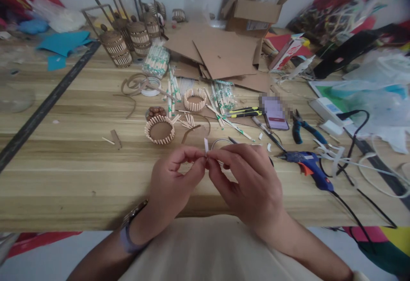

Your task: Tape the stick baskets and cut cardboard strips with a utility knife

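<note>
My left hand (pixel 176 182) and my right hand (pixel 250 178) meet at the table's front edge, their fingertips pinched together on a thin white strip (pixel 206 144) that stands up between them. Beyond my left hand sits a round ring of small wooden sticks with a brown base (pixel 160 130). A second stick ring (pixel 194 100) lies farther back, and loose cut sticks (pixel 188 121) are scattered between the two. To the right of my right hand rests a blue glue gun (pixel 303 161) with an orange trigger.
Pliers (pixel 297 131), a phone (pixel 274 112) and a yellow-black cutter (pixel 245 112) lie right of centre. Cardboard sheets (pixel 224 50), bagged sticks (pixel 156 59) and lidded stick baskets (pixel 140 37) fill the back. Cables run along the right side.
</note>
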Available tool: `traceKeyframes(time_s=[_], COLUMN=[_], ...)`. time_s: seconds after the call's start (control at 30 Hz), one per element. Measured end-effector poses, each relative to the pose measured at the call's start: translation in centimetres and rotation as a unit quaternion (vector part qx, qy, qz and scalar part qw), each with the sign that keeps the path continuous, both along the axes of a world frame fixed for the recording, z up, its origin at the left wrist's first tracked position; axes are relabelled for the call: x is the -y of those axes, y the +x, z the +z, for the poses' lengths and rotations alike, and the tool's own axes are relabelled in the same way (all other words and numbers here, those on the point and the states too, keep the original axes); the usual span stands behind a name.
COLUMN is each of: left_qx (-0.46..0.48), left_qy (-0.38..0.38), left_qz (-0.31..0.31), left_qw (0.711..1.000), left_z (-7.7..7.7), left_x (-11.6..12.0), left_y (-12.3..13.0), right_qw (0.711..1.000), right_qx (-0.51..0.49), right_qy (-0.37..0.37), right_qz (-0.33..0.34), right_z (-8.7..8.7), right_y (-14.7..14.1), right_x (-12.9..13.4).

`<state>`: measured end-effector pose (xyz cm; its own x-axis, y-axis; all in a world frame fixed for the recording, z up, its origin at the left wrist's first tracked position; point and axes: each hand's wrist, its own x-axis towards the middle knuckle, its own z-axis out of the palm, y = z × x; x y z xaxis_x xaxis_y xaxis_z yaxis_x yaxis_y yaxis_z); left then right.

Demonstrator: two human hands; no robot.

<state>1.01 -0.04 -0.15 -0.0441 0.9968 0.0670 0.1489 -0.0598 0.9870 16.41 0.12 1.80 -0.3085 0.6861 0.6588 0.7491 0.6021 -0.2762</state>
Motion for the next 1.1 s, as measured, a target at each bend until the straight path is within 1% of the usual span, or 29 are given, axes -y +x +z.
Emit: traceKeyframes(time_s=[0.13, 0.27, 0.37, 0.47, 0.63, 0.77, 0.87, 0.97, 1.1], left_qx=[-0.056, -0.128, -0.160, -0.168, -0.143, -0.102, -0.065, -0.023, 0.015], left_qy=[0.075, 0.142, 0.170, 0.175, 0.138, 0.087, 0.046, -0.004, -0.065], left_qz=[0.000, -0.002, -0.004, -0.006, -0.017, -0.018, -0.032, -0.053, -0.074], left_qw=[0.996, 0.982, 0.972, 0.970, 0.980, 0.991, 0.996, 0.998, 0.995], left_z=[0.3, 0.4, 0.3, 0.3, 0.8, 1.1, 1.3, 1.3, 1.0], left_x=[0.2, 0.4, 0.5, 0.4, 0.3, 0.3, 0.2, 0.1, 0.1], left_y=[0.1, 0.0, -0.2, -0.2, -0.1, -0.1, -0.2, -0.3, -0.5], right_qw=[1.000, 0.999, 0.999, 0.999, 0.997, 0.993, 0.991, 0.990, 0.987], right_qx=[0.015, 0.041, 0.049, 0.040, 0.008, -0.010, -0.013, -0.020, -0.045], right_qy=[0.000, 0.002, 0.000, -0.020, -0.073, -0.098, -0.108, -0.113, -0.128], right_qz=[-0.006, -0.013, -0.010, 0.004, 0.037, 0.068, 0.077, 0.079, 0.089], right_z=[0.1, 0.3, 0.4, 0.4, 0.7, 0.8, 0.8, 0.7, 0.5], right_y=[0.1, 0.2, 0.2, 0.4, 1.0, 1.3, 1.4, 1.4, 1.4], right_x=[0.2, 0.3, 0.2, 0.1, -0.1, -0.4, -0.6, -0.8, -0.9])
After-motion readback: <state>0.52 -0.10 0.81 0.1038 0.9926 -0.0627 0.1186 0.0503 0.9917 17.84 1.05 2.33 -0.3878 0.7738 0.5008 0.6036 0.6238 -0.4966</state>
